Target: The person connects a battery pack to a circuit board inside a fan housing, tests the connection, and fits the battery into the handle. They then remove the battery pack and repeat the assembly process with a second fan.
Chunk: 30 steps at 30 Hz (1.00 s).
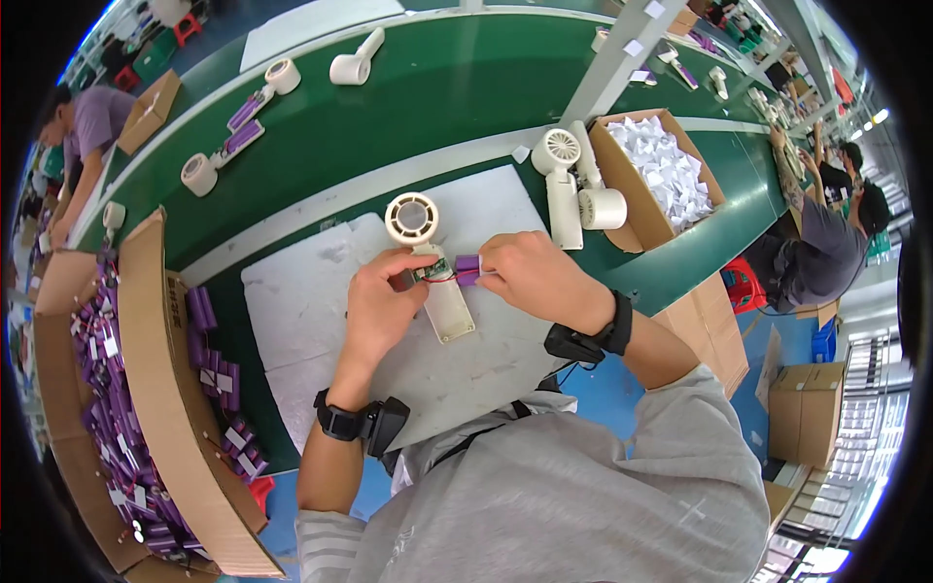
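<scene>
A cream handheld fan point(449, 313) lies on the white foam mat point(292, 291), its round head away from me and its handle opened up. My left hand point(379, 299) is closed at the top of the handle, thumb and forefinger on a small green circuit board point(436, 270). In my right hand point(533, 275) is a purple battery pack point(467, 269), pinched at its right end just above the handle. Thin red wires run between the board and the pack. The fingertips of both hands are partly hidden.
Left of the mat, a cardboard box point(155, 389) holds many purple battery packs, with more beside it. Assembled fans point(562, 194) and a box of white paper pieces point(666, 170) stand to the right. Across the green conveyor point(428, 97) lie other fans. Co-workers sit at both sides.
</scene>
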Tool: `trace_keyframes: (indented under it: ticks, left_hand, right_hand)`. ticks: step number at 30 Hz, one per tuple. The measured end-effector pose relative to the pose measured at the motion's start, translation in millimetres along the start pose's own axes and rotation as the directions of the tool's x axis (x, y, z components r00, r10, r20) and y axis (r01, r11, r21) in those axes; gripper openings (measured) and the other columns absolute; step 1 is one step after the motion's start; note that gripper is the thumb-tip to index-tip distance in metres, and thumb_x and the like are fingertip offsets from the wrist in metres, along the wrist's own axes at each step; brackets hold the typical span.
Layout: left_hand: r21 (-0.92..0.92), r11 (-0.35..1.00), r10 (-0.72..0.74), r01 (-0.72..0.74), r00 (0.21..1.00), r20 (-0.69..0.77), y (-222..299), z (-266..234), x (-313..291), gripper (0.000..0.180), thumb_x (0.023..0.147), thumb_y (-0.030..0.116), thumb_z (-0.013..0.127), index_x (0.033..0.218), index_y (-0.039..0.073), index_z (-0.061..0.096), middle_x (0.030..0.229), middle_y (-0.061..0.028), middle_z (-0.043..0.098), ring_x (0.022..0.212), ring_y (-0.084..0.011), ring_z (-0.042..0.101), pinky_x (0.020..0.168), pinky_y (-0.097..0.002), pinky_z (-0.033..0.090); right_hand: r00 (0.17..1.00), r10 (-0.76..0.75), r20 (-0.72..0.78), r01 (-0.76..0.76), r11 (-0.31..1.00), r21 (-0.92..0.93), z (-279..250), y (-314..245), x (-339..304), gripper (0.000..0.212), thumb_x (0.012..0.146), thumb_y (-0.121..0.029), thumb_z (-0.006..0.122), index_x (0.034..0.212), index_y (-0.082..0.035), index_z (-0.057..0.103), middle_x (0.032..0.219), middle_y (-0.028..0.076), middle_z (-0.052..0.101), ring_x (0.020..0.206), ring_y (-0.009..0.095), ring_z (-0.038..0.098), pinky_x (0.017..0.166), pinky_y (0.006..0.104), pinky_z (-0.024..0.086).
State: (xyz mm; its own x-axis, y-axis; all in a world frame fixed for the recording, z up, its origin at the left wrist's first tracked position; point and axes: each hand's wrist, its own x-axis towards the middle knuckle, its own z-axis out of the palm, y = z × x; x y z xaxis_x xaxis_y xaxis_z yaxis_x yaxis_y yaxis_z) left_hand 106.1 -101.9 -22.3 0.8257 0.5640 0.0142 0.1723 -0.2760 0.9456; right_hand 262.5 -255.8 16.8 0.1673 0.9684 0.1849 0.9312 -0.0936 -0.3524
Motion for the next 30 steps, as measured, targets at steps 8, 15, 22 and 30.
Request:
trace_keyframes:
  ticks: [8,15,22,30]
  left_hand:
    - [0.045,0.999,-0.014,0.011,0.997,0.076,4.8,-6.4,1.3,0.035,0.074,-0.008,0.064,0.106,0.003,0.071,0.111,-0.0063,0.066,0.070,-0.0079,0.056,0.063,-0.0225,0.048]
    - [-0.085,0.986,-0.134,0.144,0.984,0.119,7.0,-8.5,3.9,0.035,0.076,-0.006,0.063,0.107,0.005,0.071,0.110,-0.0071,0.067,0.073,-0.0115,0.063,0.065,-0.0246,0.053]
    - [-0.114,0.990,-0.069,0.079,0.994,0.086,1.7,-7.1,1.4,0.035,0.076,-0.005,0.063,0.108,0.006,0.071,0.109,-0.0076,0.067,0.071,-0.0109,0.062,0.064,-0.0250,0.052]
    - [-0.158,0.985,-0.058,0.076,0.992,0.114,2.0,-9.7,0.9,0.034,0.076,-0.005,0.062,0.107,0.006,0.072,0.108,-0.0068,0.066,0.067,-0.0100,0.059,0.062,-0.0261,0.050]
  right_hand:
    - [0.995,-0.069,0.077,0.082,0.982,-0.168,1.4,-4.1,1.6,0.005,0.070,-0.001,0.062,0.073,0.004,0.062,0.079,0.016,0.060,0.072,0.034,0.062,0.064,0.0409,0.052]
    - [0.994,-0.061,0.094,0.086,0.953,-0.292,11.4,-13.5,4.2,0.007,0.068,-0.003,0.063,0.072,0.003,0.059,0.077,0.018,0.055,0.075,0.032,0.059,0.063,0.0402,0.051]
    - [0.954,-0.197,0.225,0.216,0.975,-0.060,-4.9,15.2,14.6,0.011,0.075,-0.006,0.060,0.074,0.004,0.056,0.080,0.018,0.053,0.075,0.032,0.057,0.067,0.0389,0.049]
    - [0.887,0.109,0.449,-0.252,0.929,0.273,-48.6,54.6,47.6,0.018,0.087,-0.015,0.057,0.093,0.003,0.057,0.078,0.013,0.059,0.066,0.025,0.061,0.060,0.0349,0.049]
